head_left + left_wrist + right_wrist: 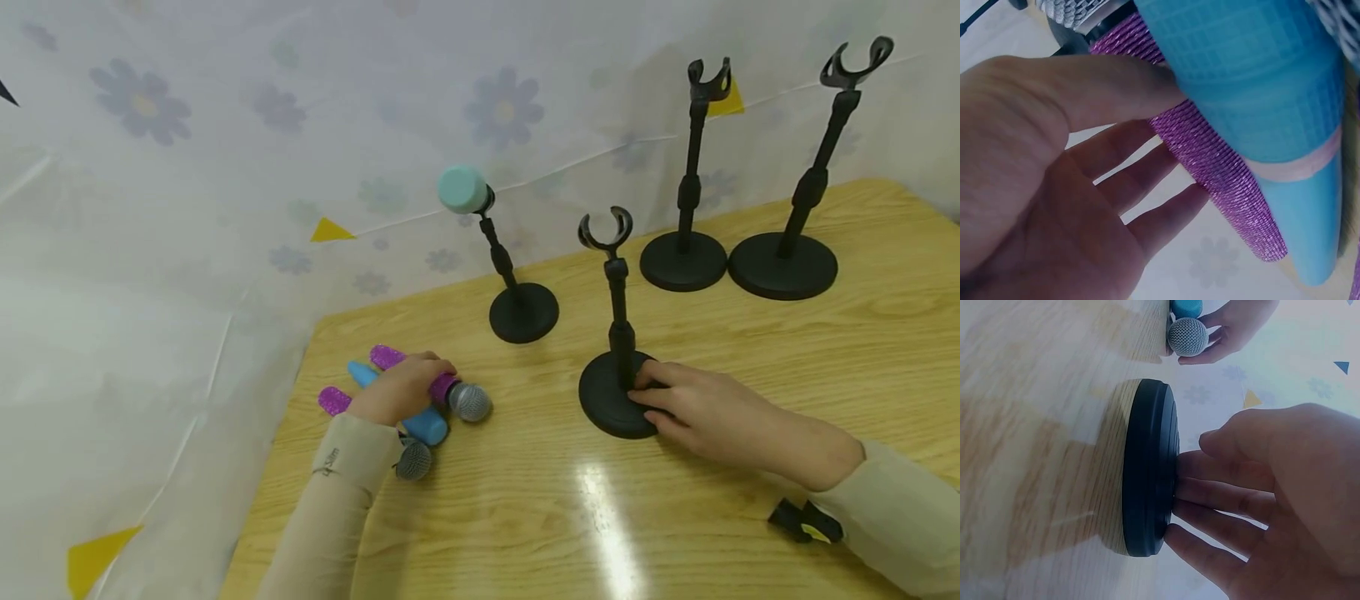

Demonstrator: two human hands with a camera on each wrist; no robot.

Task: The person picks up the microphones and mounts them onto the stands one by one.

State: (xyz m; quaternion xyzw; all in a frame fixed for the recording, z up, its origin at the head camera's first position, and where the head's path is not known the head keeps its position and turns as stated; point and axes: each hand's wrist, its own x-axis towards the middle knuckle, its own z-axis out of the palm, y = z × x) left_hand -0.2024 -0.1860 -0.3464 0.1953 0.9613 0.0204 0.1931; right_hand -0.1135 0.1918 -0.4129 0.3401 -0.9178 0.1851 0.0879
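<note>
My left hand [405, 387] grips a glittery purple microphone [444, 387] with a silver mesh head. In the left wrist view, thumb and fingers lie on either side of its purple handle [1222, 178]. Right beside it is a blue microphone [426, 427], and a second purple microphone [333, 401] lies partly under the left forearm. My right hand [712, 412] rests its fingertips on the round base [609, 402] of a black microphone stand, whose cradle [606, 242] holds nothing. The right wrist view shows these fingers fairly straight against the base [1147, 469], the thumb apart from it.
Behind, a stand [523, 313] carries a turquoise-ended microphone [462, 189]. Two more black stands, one nearer [683, 261] and one farther right [783, 265], have bare cradles. A small black object [806, 522] lies by the right sleeve. A flower-patterned sheet [300, 167] hangs behind the wooden table [510, 517].
</note>
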